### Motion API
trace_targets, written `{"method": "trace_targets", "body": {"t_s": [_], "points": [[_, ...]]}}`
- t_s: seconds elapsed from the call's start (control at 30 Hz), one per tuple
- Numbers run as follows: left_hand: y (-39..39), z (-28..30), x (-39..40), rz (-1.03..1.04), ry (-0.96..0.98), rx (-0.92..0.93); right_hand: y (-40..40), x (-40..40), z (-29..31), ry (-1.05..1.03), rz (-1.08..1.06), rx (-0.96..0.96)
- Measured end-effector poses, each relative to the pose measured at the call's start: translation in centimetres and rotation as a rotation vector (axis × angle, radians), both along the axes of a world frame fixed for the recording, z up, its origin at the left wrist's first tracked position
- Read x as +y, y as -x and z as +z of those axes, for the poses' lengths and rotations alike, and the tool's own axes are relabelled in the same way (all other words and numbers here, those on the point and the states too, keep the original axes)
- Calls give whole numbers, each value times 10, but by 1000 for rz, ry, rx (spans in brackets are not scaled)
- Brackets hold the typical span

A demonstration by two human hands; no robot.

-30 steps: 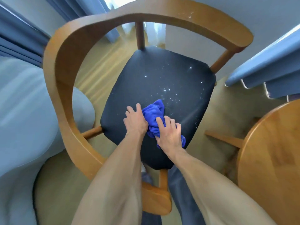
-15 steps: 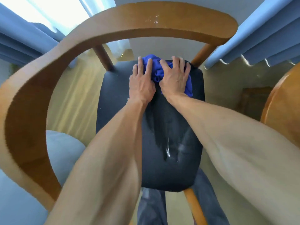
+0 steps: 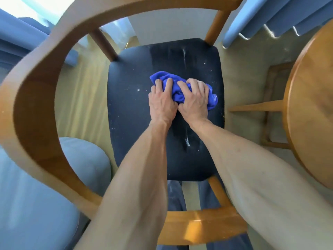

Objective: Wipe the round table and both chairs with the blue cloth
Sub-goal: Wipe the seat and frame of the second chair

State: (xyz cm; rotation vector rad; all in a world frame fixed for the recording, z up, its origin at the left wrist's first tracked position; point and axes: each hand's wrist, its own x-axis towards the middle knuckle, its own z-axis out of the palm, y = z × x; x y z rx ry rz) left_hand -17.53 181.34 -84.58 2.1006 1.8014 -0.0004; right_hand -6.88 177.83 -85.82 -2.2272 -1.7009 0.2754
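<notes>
A wooden chair with a curved backrest (image 3: pixel 36 98) has a dark seat (image 3: pixel 129 112) speckled with white crumbs. A bunched blue cloth (image 3: pixel 177 87) lies on the middle right of the seat. My left hand (image 3: pixel 162 101) and my right hand (image 3: pixel 194 100) press side by side on the cloth, fingers curled into it. A darker wiped streak with white smears runs down the seat's centre. The round wooden table (image 3: pixel 310 109) shows at the right edge.
Blue curtains (image 3: pixel 281 13) hang at the top right and top left. A pale blue cushioned seat (image 3: pixel 36 186) sits at the lower left. The table's wooden legs and crossbar (image 3: pixel 255 107) stand beside the chair's right side.
Both hands have pulled the cloth back from the seat's far edge to its middle, after pushing it forward from the near part. A wiped streak shows behind them.
</notes>
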Motion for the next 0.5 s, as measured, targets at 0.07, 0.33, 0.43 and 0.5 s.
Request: {"method": "trace_targets", "body": {"t_s": [0.07,0.33,0.43,0.5], "points": [[-1,8,-32,-24,46,54,5,-34,9,42,-29,31],[8,36,-138,-22,275,165,2,-155,35,221,191,62],[9,50,-164,-44,336,143,-10,-177,47,363,326,76],[9,56,-175,-43,341,66,-9,-179,49,382,294,65]]}}
